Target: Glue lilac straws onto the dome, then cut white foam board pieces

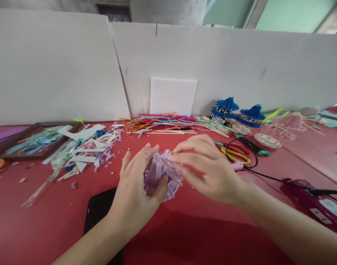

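Red surface (58,217): left hand (135,184) clamps lilac fringed piece (156,176) between fingers; right hand (212,173) works its edge, grip unclear; steady support advised.

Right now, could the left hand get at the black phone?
Probably yes: the black phone lies close beside the left hand, its visible part uncovered. But that hand is holding the purple fringed piece, and its forearm hides some of the phone.

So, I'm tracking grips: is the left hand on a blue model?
No, the left hand holds the lilac piece made of strips.
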A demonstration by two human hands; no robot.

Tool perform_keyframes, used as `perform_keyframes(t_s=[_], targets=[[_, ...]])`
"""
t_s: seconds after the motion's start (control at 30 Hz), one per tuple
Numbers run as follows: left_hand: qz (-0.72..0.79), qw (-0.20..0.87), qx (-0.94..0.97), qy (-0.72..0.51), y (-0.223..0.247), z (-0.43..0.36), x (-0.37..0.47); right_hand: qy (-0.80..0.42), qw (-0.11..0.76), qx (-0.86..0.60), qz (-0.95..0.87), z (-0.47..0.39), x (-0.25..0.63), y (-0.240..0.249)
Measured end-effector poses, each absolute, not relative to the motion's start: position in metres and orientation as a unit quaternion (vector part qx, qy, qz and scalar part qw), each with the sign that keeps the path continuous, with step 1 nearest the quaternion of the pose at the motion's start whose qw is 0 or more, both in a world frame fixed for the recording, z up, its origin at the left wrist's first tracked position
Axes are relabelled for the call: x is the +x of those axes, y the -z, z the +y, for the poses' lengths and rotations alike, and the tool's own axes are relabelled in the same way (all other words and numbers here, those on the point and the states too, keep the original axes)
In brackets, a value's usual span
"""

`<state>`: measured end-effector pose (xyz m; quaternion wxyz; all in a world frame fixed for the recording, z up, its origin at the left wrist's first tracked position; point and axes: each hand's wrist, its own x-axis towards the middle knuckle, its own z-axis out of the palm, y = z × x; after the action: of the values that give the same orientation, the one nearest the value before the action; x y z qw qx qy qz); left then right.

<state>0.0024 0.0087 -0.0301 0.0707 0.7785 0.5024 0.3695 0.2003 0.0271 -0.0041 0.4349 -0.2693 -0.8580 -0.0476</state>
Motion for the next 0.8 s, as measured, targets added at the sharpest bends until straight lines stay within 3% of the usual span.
perform_keyframes(t_s=[0.13,0.3,0.37,0.57,0.8], targets=[[0.499,0.067,0.783,-0.365,0.031,0.007,0.001,0.123,0.398,-0.396,-0.818,0.028,0.241,-0.013],[0.485,0.073,0.785,-0.378,0.030,0.006,0.000,0.071,0.080,-0.581,-0.806,0.018,0.323,0.023],[0.482,0.083,0.782,-0.387,0.031,0.006,0.000,0.033,0.022,-0.608,-0.793,0.011,0.349,0.045],[0.486,0.095,0.761,-0.419,0.033,0.005,0.002,0.041,0.099,-0.569,-0.815,0.005,0.366,0.077],[0.486,0.086,0.751,-0.439,0.036,0.004,0.004,0.017,0.148,-0.521,-0.841,0.031,0.339,0.070]])
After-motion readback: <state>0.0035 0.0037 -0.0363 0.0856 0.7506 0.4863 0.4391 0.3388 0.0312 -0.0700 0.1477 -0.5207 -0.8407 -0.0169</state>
